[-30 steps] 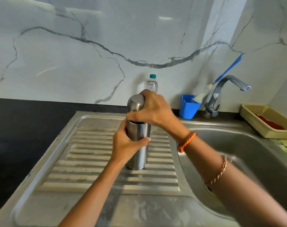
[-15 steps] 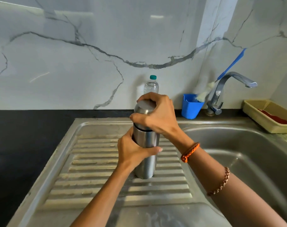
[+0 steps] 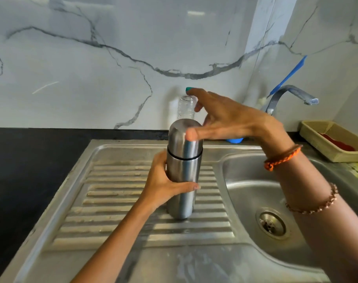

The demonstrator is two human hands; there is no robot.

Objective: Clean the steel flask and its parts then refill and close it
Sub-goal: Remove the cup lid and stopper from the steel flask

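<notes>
Marble-patterned wall point(image 3: 92, 78) behind, black desk point(image 3: 31, 170) at left. Stainless sink unit with ribbed drainboard point(image 3: 117, 201) and basin point(image 3: 255, 190), drain strainer point(image 3: 272, 223) at its bottom. Steel flask point(image 3: 183, 170) upright on the drainboard, domed cap point(image 3: 183, 137) seated on top. Left hand point(image 3: 163, 184) wrapped round the flask body, grip holding it. Right hand point(image 3: 229, 119) just above and beside the cap, fingers spread, grip wide and holding nothing. Steel tap point(image 3: 286, 94) behind the basin. Beige tray point(image 3: 317, 139) at far right. Clear plastic bottle point(image 3: 186, 108) against the wall behind the flask.
</notes>
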